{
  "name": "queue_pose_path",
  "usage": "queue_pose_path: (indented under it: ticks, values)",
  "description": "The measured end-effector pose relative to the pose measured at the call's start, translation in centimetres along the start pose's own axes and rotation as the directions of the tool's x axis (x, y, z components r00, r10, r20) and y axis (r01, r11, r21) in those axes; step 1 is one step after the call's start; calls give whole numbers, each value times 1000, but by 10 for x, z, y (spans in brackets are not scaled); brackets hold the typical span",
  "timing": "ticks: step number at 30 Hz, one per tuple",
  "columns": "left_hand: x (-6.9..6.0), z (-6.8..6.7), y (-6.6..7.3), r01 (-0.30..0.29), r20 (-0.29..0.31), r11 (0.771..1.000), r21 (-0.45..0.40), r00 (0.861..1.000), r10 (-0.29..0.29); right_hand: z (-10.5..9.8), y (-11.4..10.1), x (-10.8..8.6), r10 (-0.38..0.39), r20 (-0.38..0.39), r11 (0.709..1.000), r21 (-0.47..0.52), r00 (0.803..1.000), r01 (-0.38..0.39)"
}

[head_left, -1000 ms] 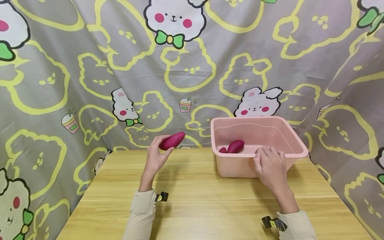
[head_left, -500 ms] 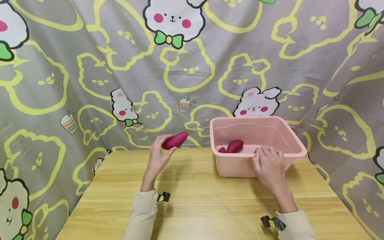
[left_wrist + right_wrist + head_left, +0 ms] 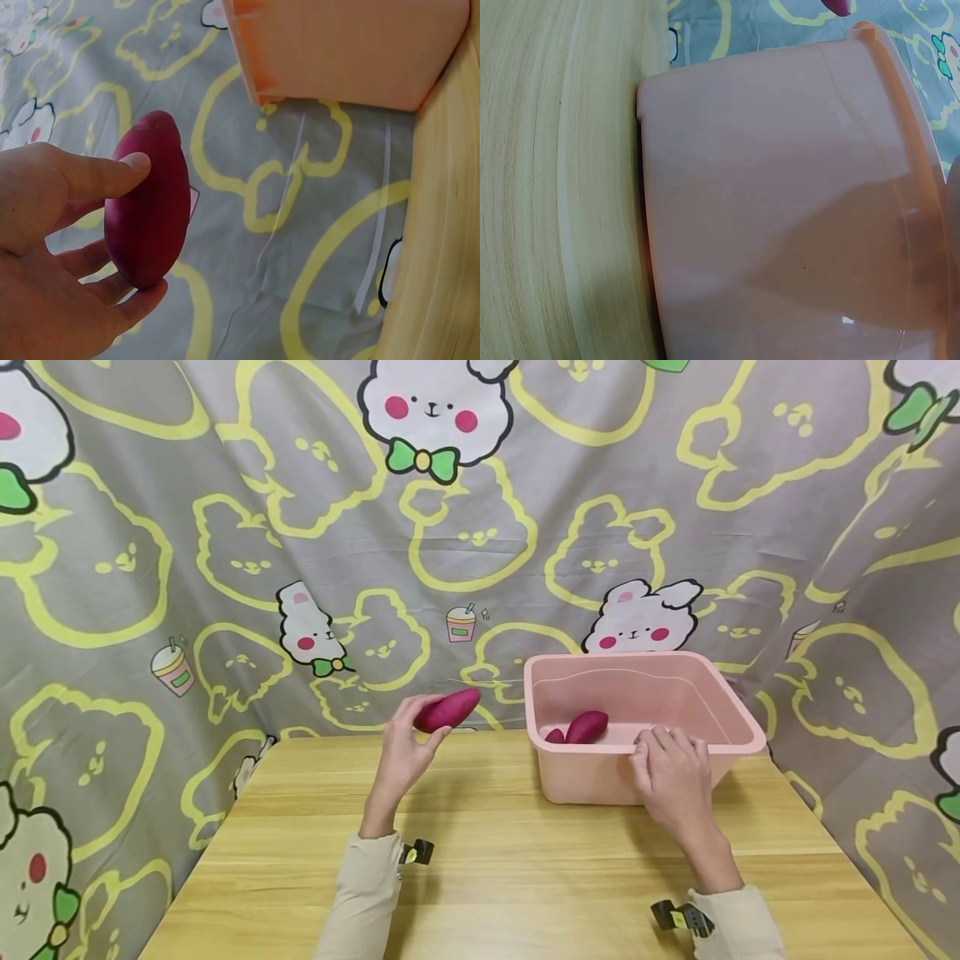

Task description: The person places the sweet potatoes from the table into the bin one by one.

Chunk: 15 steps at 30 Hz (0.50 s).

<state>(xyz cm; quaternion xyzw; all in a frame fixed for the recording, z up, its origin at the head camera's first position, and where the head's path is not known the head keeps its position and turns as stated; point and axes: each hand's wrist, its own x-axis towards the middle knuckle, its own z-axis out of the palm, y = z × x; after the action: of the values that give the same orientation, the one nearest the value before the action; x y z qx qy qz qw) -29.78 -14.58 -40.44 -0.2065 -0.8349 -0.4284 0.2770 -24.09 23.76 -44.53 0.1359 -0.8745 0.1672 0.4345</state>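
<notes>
My left hand [image 3: 405, 747] holds a purple sweet potato [image 3: 452, 710] above the back of the table, left of a pink plastic bin. In the left wrist view the thumb lies on the near side of the sweet potato [image 3: 154, 202] and the fingers curl behind it. My right hand [image 3: 678, 777] grips the near rim of the pink bin [image 3: 585, 777], fingers hooked over the edge. Inside the bin, at its left, lies another purple sweet potato [image 3: 587, 727], with a smaller purple piece [image 3: 555, 736] partly hidden by the rim.
The bin stands at the back right of a wooden table [image 3: 480, 877]. A grey curtain [image 3: 480, 552] with yellow cartoon outlines hangs right behind the table's back edge. In the right wrist view the bin's outer wall [image 3: 780, 195] fills much of the picture.
My left hand has moved a little to the right with the sweet potato, toward the bin. My right hand keeps its place on the rim.
</notes>
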Motion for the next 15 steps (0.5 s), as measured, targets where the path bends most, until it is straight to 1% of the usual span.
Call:
queue_pose_path:
  ticks: [6, 10, 15]
  values:
    - [1, 5, 3, -19, -6, 1000, -13, 1000, 19, 0, 1, -1, -3, 0, 1000, -2, 1000, 3]
    - [2, 9, 7, -42, -8, 999, -18, 999, 42, 0, 1, -1, -4, 3, 1000, -7, 1000, 4]
    - [4, 12, 13, -47, 3, 999, -29, 999, 47, 1, 2, -1, -1, 4, 1000, -8, 1000, 1]
